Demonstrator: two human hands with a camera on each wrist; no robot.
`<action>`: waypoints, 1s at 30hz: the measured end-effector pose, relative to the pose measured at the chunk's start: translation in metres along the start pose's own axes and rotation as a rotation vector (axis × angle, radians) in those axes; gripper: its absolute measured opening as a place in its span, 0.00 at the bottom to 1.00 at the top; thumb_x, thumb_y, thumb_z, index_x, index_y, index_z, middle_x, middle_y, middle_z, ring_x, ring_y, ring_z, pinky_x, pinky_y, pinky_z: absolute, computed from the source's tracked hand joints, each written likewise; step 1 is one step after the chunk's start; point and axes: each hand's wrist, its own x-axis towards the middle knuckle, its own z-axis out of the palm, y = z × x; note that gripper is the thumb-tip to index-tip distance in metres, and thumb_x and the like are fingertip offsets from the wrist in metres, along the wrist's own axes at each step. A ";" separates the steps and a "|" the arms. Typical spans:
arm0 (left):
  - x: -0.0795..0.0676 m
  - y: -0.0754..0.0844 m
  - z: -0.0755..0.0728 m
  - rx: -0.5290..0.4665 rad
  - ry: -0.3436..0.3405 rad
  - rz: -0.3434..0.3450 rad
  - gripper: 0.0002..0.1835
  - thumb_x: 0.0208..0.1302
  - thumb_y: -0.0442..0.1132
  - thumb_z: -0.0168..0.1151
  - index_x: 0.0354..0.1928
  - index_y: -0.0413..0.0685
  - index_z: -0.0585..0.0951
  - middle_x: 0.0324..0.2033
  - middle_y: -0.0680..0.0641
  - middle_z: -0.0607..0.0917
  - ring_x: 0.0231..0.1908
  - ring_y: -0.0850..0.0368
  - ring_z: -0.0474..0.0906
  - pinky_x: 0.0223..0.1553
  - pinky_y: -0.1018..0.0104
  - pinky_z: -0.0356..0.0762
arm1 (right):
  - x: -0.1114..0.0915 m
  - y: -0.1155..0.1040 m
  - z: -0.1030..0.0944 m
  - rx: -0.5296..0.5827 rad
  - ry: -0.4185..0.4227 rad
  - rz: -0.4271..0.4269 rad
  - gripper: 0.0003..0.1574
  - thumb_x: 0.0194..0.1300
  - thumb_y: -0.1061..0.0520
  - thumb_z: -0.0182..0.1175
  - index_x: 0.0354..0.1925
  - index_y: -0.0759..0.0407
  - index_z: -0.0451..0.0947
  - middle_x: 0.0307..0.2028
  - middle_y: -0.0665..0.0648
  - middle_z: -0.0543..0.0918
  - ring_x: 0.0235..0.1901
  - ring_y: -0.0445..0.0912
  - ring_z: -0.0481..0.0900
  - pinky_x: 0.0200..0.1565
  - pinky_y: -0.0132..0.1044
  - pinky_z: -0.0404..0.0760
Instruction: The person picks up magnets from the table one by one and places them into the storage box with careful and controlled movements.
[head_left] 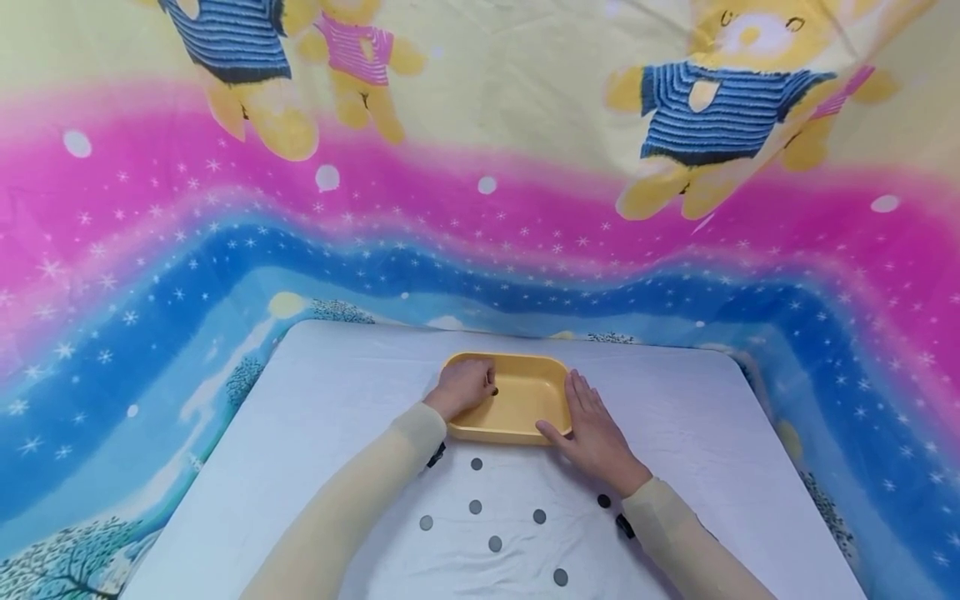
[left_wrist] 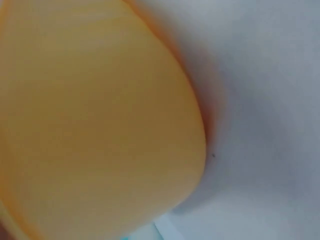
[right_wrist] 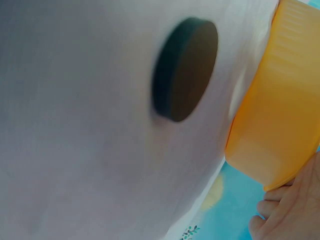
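A yellow rectangular tray (head_left: 528,404) with raised walls sits near the far edge of the white table. My left hand (head_left: 463,387) reaches over its left wall, fingers curled inside, pinching a small dark disc (head_left: 494,391). At the tray's right end, my right hand (head_left: 596,433) rests with straight fingers along the wall and the thumb at the front rim. The left wrist view is filled by the tray's outer wall (left_wrist: 110,125); the left fingers are hidden there. In the right wrist view, the right hand (right_wrist: 292,207) touches the tray (right_wrist: 280,110).
Several grey discs, one of them a grey disc (head_left: 495,544), lie scattered on the white cloth (head_left: 337,392) in front of the tray. A darker disc (head_left: 603,501) lies beside the right wrist and shows thick in the right wrist view. A patterned curtain (head_left: 480,208) surrounds the table.
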 end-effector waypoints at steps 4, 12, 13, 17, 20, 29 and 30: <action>-0.004 -0.007 -0.004 -0.043 0.000 0.010 0.05 0.78 0.43 0.66 0.40 0.57 0.81 0.31 0.57 0.82 0.31 0.60 0.75 0.37 0.61 0.76 | 0.000 0.000 0.000 -0.003 -0.003 -0.001 0.70 0.76 0.22 0.53 0.86 0.68 0.38 0.86 0.66 0.42 0.86 0.60 0.41 0.83 0.57 0.46; -0.019 -0.010 -0.022 -0.139 0.000 0.091 0.04 0.78 0.44 0.66 0.42 0.58 0.81 0.37 0.59 0.84 0.36 0.61 0.78 0.40 0.59 0.78 | 0.000 0.000 0.000 -0.003 0.008 -0.004 0.69 0.76 0.23 0.54 0.85 0.69 0.39 0.86 0.67 0.43 0.85 0.61 0.43 0.83 0.58 0.46; -0.022 -0.010 -0.024 -0.140 0.004 0.095 0.04 0.78 0.44 0.66 0.42 0.58 0.81 0.37 0.60 0.84 0.36 0.61 0.78 0.40 0.60 0.78 | 0.000 -0.001 0.000 -0.003 0.007 -0.003 0.70 0.76 0.23 0.54 0.85 0.69 0.39 0.86 0.67 0.43 0.85 0.62 0.43 0.83 0.58 0.46; -0.034 -0.016 -0.032 -0.145 0.021 0.096 0.04 0.77 0.44 0.67 0.42 0.60 0.80 0.38 0.60 0.83 0.35 0.61 0.77 0.39 0.62 0.78 | 0.000 0.000 0.001 -0.008 0.003 0.000 0.70 0.76 0.21 0.52 0.85 0.68 0.38 0.86 0.66 0.42 0.85 0.62 0.43 0.83 0.58 0.46; -0.043 -0.022 -0.038 -0.163 0.036 0.089 0.05 0.77 0.43 0.68 0.42 0.60 0.81 0.37 0.59 0.83 0.35 0.61 0.77 0.38 0.61 0.78 | -0.001 0.000 0.001 -0.013 0.002 -0.001 0.70 0.76 0.21 0.51 0.86 0.68 0.38 0.86 0.66 0.42 0.85 0.62 0.43 0.83 0.57 0.46; -0.068 -0.039 -0.048 -0.220 0.059 0.067 0.04 0.76 0.45 0.69 0.44 0.61 0.82 0.37 0.60 0.83 0.37 0.62 0.78 0.39 0.61 0.79 | -0.001 -0.002 -0.001 0.001 0.010 -0.002 0.69 0.76 0.23 0.53 0.85 0.69 0.39 0.86 0.67 0.43 0.85 0.62 0.43 0.83 0.58 0.46; -0.072 -0.040 -0.048 -0.226 0.061 0.064 0.04 0.76 0.45 0.69 0.44 0.61 0.82 0.37 0.60 0.83 0.37 0.62 0.78 0.39 0.61 0.79 | -0.001 -0.001 -0.001 0.003 0.009 -0.001 0.69 0.76 0.23 0.53 0.85 0.68 0.38 0.86 0.67 0.42 0.85 0.62 0.42 0.83 0.58 0.46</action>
